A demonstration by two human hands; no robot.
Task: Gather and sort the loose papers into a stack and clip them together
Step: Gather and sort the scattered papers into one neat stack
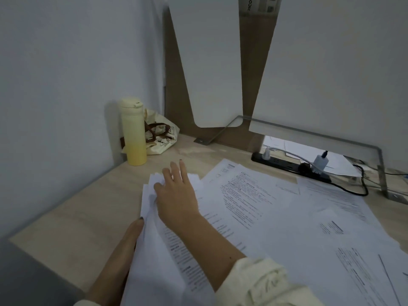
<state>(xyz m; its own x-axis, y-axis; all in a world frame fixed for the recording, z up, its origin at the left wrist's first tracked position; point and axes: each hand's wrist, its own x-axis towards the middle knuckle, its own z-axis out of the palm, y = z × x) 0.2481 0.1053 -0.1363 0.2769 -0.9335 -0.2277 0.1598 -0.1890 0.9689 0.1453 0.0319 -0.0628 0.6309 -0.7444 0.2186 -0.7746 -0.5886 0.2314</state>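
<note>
A bundle of printed sheets sits raised along the left side of the paper spread. My left hand comes up from below and holds the bundle's left edge; one dark-nailed fingertip shows, and the other fingers are hidden behind the paper. My right hand, in a cream sleeve, lies flat on the bundle's far end with fingers straight. More loose printed papers fan out overlapping across the pale wooden desk to the right. No clip is in view.
A yellow bottle and a small printed bag stand in the back left corner by the wall. A black power strip with plugs and cables lies behind the papers. A metal-framed partition closes the back right.
</note>
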